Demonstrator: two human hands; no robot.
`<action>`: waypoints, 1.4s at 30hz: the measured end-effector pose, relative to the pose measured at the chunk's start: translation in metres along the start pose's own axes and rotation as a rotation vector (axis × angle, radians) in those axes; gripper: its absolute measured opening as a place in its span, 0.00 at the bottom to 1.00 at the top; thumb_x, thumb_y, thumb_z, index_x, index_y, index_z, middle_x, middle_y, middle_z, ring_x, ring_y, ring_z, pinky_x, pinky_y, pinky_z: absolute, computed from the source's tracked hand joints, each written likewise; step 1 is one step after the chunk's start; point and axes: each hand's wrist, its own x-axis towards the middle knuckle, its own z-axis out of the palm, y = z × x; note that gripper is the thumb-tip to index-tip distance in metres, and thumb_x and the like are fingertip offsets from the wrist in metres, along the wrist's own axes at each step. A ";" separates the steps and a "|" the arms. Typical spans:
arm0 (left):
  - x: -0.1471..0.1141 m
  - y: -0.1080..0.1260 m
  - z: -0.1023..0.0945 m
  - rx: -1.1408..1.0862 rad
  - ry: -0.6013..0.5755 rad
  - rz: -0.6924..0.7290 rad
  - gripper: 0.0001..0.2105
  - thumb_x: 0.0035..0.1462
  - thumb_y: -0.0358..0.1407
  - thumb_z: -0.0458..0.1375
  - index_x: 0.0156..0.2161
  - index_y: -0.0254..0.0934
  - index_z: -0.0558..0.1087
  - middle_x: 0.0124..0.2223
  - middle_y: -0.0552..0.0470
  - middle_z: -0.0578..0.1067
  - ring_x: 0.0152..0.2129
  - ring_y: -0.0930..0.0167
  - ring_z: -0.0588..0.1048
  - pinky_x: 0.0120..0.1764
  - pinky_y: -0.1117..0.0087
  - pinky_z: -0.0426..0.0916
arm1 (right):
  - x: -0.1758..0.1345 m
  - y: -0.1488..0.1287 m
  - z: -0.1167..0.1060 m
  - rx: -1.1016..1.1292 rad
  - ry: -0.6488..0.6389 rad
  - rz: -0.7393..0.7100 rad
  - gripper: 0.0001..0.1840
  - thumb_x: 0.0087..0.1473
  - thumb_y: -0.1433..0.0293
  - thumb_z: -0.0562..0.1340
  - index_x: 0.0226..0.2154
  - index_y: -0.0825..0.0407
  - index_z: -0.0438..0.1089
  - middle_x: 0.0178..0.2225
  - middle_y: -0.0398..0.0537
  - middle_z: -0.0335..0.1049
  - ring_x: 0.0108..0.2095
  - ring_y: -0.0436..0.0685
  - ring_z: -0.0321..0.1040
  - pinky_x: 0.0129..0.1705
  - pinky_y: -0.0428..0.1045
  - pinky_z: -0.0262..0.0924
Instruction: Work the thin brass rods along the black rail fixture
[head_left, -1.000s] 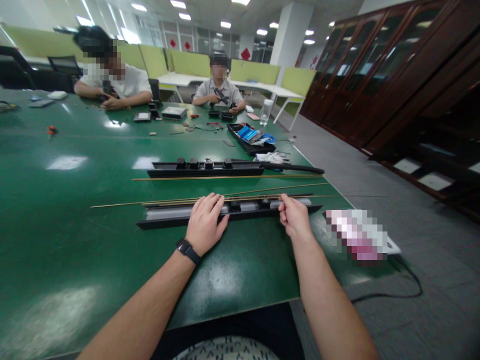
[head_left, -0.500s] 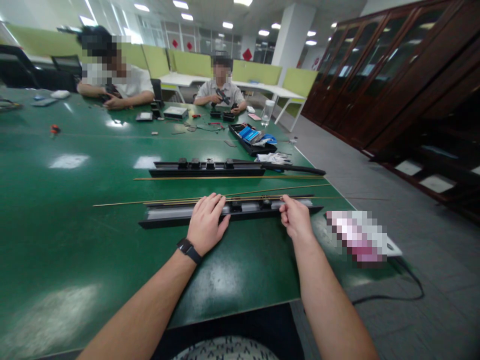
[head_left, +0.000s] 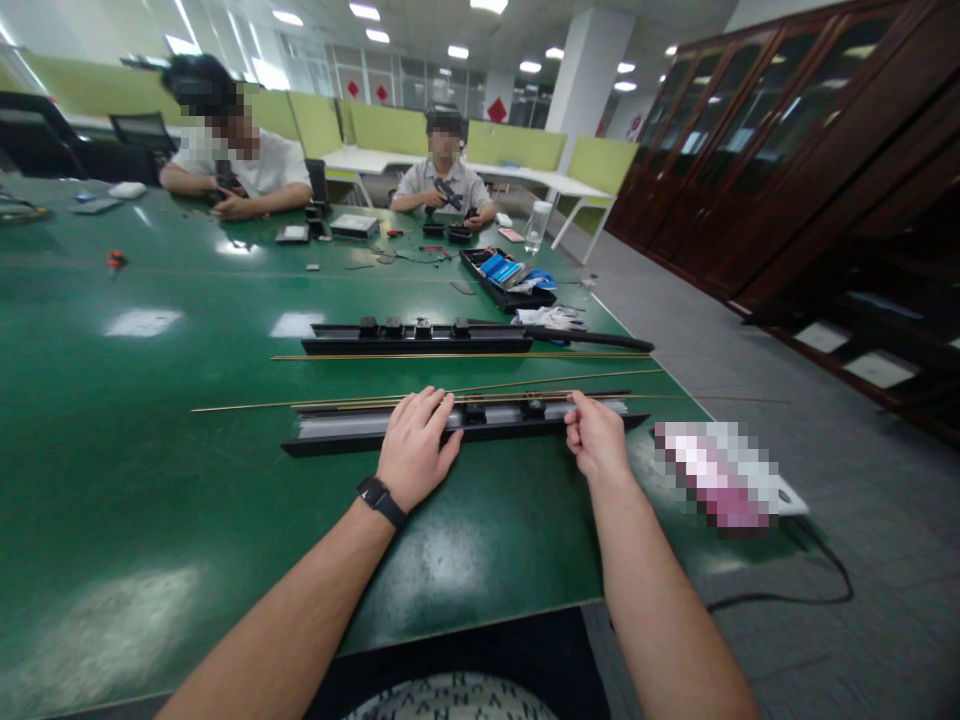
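Several thin, straight, brass-coloured rods [head_left: 240,408] lie along a long black rail with a silvery inner face [head_left: 337,427], toward the near side of a glossy green desk [head_left: 187,520]. A person's right hand [head_left: 598,436] appears to pinch one rod between thumb and curled fingers near the rail's right end; which rod, the overlap hides. The left hand [head_left: 414,445], fingers laid out and thumb apart, rests across rods and rail. Two small black blocks [head_left: 533,406] show in the rail between the hands. So slender a rod likely calls for a light pinch, movement in line with the rail and just enough left-hand weight to prevent bowing, minding the end that juts past the desk's right edge. Beyond lie at least one more brass-coloured rod [head_left: 360,358] and a second black rail bearing four dark blocks [head_left: 416,346].
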 end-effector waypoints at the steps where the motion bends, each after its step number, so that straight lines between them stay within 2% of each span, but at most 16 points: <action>1: 0.000 0.000 0.000 0.001 0.000 0.000 0.22 0.65 0.39 0.54 0.61 0.34 0.67 0.60 0.41 0.73 0.61 0.58 0.68 0.64 0.53 0.58 | -0.001 0.000 0.000 -0.004 -0.002 0.002 0.13 0.51 0.62 0.69 0.31 0.53 0.69 0.16 0.38 0.65 0.08 0.44 0.50 0.07 0.40 0.37; 8: 0.000 0.000 0.001 0.004 0.004 0.001 0.22 0.65 0.39 0.54 0.61 0.35 0.67 0.60 0.41 0.72 0.61 0.58 0.68 0.64 0.52 0.59 | -0.003 0.001 0.002 -0.038 -0.052 -0.011 0.14 0.50 0.61 0.70 0.30 0.53 0.69 0.15 0.37 0.64 0.08 0.43 0.50 0.07 0.40 0.37; 16: 0.000 0.000 0.001 0.009 -0.004 0.007 0.22 0.65 0.39 0.55 0.61 0.34 0.67 0.60 0.41 0.72 0.61 0.58 0.67 0.65 0.53 0.58 | 0.002 0.003 -0.001 0.006 0.003 -0.029 0.12 0.52 0.64 0.69 0.28 0.53 0.68 0.15 0.37 0.64 0.08 0.43 0.50 0.07 0.39 0.37; 35: 0.001 0.001 0.000 -0.036 -0.003 -0.008 0.23 0.64 0.39 0.54 0.63 0.38 0.66 0.61 0.41 0.72 0.61 0.57 0.67 0.64 0.50 0.59 | 0.001 0.003 -0.002 -0.020 -0.015 -0.041 0.14 0.49 0.61 0.70 0.29 0.52 0.68 0.15 0.37 0.64 0.08 0.44 0.50 0.07 0.40 0.37; 42: 0.000 0.001 0.000 -0.020 -0.012 -0.010 0.22 0.65 0.39 0.54 0.62 0.36 0.67 0.61 0.41 0.72 0.61 0.58 0.67 0.65 0.52 0.58 | 0.000 -0.001 -0.001 0.001 0.037 -0.029 0.14 0.50 0.62 0.69 0.28 0.52 0.66 0.15 0.36 0.64 0.08 0.44 0.50 0.07 0.39 0.38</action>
